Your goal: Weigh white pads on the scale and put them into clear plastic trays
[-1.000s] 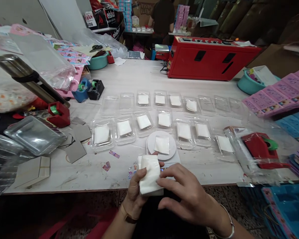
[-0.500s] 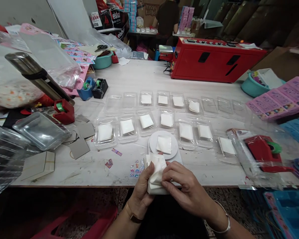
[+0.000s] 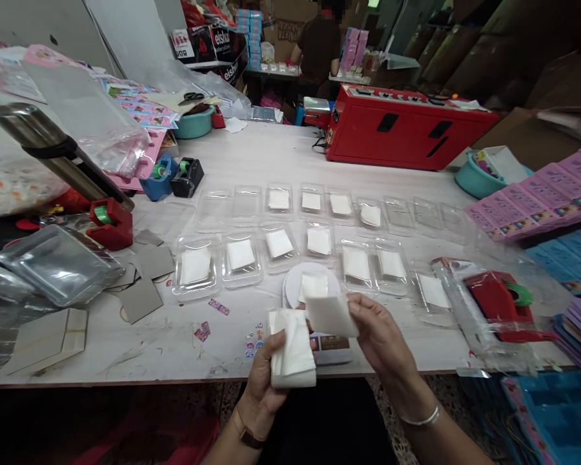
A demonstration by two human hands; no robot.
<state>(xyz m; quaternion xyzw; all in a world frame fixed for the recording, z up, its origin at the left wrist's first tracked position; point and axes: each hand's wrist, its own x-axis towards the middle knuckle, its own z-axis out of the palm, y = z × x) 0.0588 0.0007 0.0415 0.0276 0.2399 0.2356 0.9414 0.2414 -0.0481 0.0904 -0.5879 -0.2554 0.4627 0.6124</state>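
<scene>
My left hand [image 3: 261, 381] grips a stack of white folded sheets [image 3: 290, 349] at the table's near edge. A single white sheet [image 3: 330, 314] is pinched in my right hand [image 3: 380, 332] and held just above a small scale [image 3: 314, 290] with a round white plate, where another white sheet [image 3: 314, 284] lies. Two rows of clear plastic trays [image 3: 242, 258] stretch across the table beyond the scale, many with a white sheet inside; some at the far right [image 3: 428, 210] hold nothing.
A red machine [image 3: 407, 132] stands at the back. Red tape dispensers sit at the left [image 3: 109, 223] and right [image 3: 501, 300]. Grey cardboard pieces [image 3: 48, 332], clear bags, a metal flask [image 3: 53, 152], teal bowls and pink card stacks [image 3: 537, 194] crowd the sides. A person stands far back.
My right hand peeled one sheet off the stack and lifted it up and to the right, towards the scale. The left hand stayed low with the stack.
</scene>
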